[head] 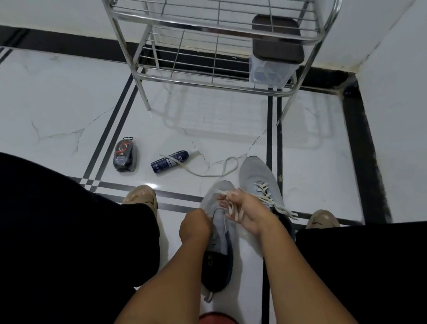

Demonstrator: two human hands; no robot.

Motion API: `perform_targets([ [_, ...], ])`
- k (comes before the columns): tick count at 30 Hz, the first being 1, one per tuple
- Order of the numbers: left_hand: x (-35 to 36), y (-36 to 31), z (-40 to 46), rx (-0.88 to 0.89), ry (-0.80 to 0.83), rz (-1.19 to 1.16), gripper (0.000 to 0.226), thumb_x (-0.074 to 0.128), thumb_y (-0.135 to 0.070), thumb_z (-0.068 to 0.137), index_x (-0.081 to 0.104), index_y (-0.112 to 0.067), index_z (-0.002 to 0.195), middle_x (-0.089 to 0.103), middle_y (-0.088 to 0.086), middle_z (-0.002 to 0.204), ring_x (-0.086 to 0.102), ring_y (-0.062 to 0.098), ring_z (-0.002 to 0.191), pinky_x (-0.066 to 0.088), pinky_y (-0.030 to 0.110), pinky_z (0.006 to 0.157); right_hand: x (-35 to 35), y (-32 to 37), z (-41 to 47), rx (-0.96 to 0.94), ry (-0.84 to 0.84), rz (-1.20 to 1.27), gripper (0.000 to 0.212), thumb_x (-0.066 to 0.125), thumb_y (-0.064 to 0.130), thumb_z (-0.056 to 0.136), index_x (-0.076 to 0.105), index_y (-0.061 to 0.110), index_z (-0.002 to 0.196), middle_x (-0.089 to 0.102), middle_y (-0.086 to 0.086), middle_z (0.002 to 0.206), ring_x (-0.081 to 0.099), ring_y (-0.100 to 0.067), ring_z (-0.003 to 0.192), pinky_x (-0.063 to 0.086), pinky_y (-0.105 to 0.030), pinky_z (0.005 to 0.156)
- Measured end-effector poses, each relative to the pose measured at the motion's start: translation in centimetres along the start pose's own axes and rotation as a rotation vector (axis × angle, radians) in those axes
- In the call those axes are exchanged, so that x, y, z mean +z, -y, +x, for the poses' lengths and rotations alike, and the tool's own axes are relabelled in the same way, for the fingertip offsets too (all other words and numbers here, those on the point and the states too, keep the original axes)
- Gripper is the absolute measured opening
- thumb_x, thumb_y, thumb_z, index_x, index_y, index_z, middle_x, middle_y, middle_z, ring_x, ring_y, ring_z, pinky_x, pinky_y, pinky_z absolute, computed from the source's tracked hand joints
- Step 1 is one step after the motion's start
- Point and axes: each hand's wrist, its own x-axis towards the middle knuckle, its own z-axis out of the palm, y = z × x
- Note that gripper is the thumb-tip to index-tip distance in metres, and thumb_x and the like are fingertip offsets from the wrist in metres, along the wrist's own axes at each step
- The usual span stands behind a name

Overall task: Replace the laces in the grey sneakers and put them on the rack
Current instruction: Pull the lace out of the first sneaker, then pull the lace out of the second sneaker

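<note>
The near sneaker (pixel 219 228) lies on the floor (pixel 49 103) between the person's knees, toe away; the left hand (pixel 194 226) rests at its throat, fingers curled down at the upper, though whether that grip pinches lace or fabric cannot be told; the right hand (pixel 244 210) is clamped on a bunch of pale lace (pixel 232 209) above the eyelets. The far sneaker (pixel 260 181) stands just beside it, already laced in the same pale cord; a loose lace (pixel 200 171) trails across the tiles over a dark spray can (pixel 170 161), with a polish pack (pixel 125 154) near; the rack (pixel 222 33) stands beyond, a lidded box (pixel 275 52) on its lower shelf.

The knit upper looks soft and light, likely to fold under pressure, so the shoe is best steadied at the firmer sole edge or heel; the lace is limp and flat, easily twisted, and probably feeds best when pinched right at the stiff tip. Lacing of this shoe seems under way; racking remains.
</note>
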Motion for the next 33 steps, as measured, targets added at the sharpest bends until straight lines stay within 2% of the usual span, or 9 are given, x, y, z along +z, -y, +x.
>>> perform_targets([
  [5,-1.6,-2.0,-0.9,0.094,-0.024,-0.206,0.054,0.055,-0.022,0.089,0.036,-0.023,0.14,0.05,0.01,0.129,0.056,0.03,0.11,0.047,0.037,0.077,-0.7,6.9,-5.4,-0.095,-0.013,-0.698,0.013,0.058,0.025,0.094,0.062,0.013,0.096,0.066,-0.003,0.083,0.061,-0.014,0.067,0.046,-0.019,0.059],
  [7,-3.5,-4.1,-1.8,0.23,-0.102,-0.31,0.081,0.06,-0.016,0.088,0.012,-0.03,0.151,0.035,0.012,0.143,0.047,0.031,0.121,0.047,0.04,0.089,-0.7,8.9,-8.2,-0.136,0.026,-0.695,0.013,0.062,0.025,0.093,0.062,0.012,0.092,0.065,-0.004,0.078,0.06,-0.014,0.063,0.046,-0.022,0.059],
  [9,-5.7,-6.1,-2.0,0.339,-0.164,-0.397,0.091,0.071,-0.024,0.082,0.014,-0.025,0.152,0.03,0.012,0.148,0.04,0.03,0.129,0.043,0.044,0.1,-0.5,10.7,-11.1,-0.212,0.075,-0.622,0.017,0.063,0.022,0.093,0.065,0.006,0.099,0.065,-0.005,0.077,0.058,-0.014,0.062,0.048,-0.024,0.061],
  [12,-9.3,-9.1,-3.1,0.562,-0.122,-0.255,0.056,0.073,-0.048,0.075,0.06,-0.019,0.121,0.056,0.009,0.126,0.052,0.026,0.12,0.043,0.034,0.093,-0.5,13.1,-15.3,-0.354,0.058,-0.562,0.011,0.059,0.015,0.095,0.066,0.007,0.097,0.067,-0.005,0.077,0.059,-0.012,0.061,0.05,-0.025,0.064],
  [15,-12.6,-11.3,-6.3,0.695,0.014,-0.413,0.017,0.07,-0.032,0.086,0.064,-0.016,0.084,0.066,0.0,0.095,0.06,0.017,0.097,0.042,0.029,0.08,-1.4,15.1,-19.2,-0.508,-0.065,-0.452,0.015,0.054,0.02,0.098,0.064,0.012,0.089,0.065,-0.003,0.077,0.061,-0.011,0.063,0.052,-0.025,0.067],
  [22,-19.6,-14.1,-12.3,0.942,0.022,-0.25,0.01,0.061,-0.022,0.093,0.055,-0.018,0.098,0.064,-0.006,0.085,0.058,0.012,0.081,0.043,0.023,0.067,-3.5,18.0,-23.6,-0.622,-0.076,-0.447,0.023,0.053,0.029,0.099,0.063,0.015,0.083,0.063,0.001,0.072,0.062,-0.013,0.066,0.051,-0.03,0.074],
  [28,-19.6,-13.1,-11.4,0.975,0.16,-0.177,0.058,0.064,-0.021,0.092,0.035,-0.025,0.142,0.043,-0.005,0.121,0.048,0.01,0.111,0.041,0.024,0.091,-4.3,16.2,-19.9,-0.616,0.015,-0.258,0.028,0.05,0.025,0.1,0.059,0.013,0.077,0.062,-0.001,0.07,0.06,-0.016,0.067,0.048,-0.032,0.074],
  [30,-18.6,-13.1,-11.0,1.041,0.228,-0.117,0.034,0.064,-0.017,0.091,0.055,-0.015,0.124,0.05,-0.006,0.116,0.047,0.001,0.106,0.039,0.02,0.091,-4.0,15.1,-19.1,-0.518,0.128,-0.347,0.026,0.051,0.023,0.1,0.06,0.011,0.078,0.061,-0.004,0.072,0.06,-0.017,0.068,0.047,-0.027,0.066],
  [33,-17.9,-14.3,-10.2,0.943,0.294,-0.108,0.013,0.061,-0.023,0.094,0.067,-0.011,0.092,0.069,0.007,0.103,0.06,0.012,0.092,0.048,0.03,0.089,-4.4,15.1,-18.4,-0.509,0.117,-0.331,0.024,0.051,0.022,0.099,0.062,0.011,0.08,0.063,-0.006,0.073,0.06,-0.018,0.067,0.044,-0.025,0.061],
])
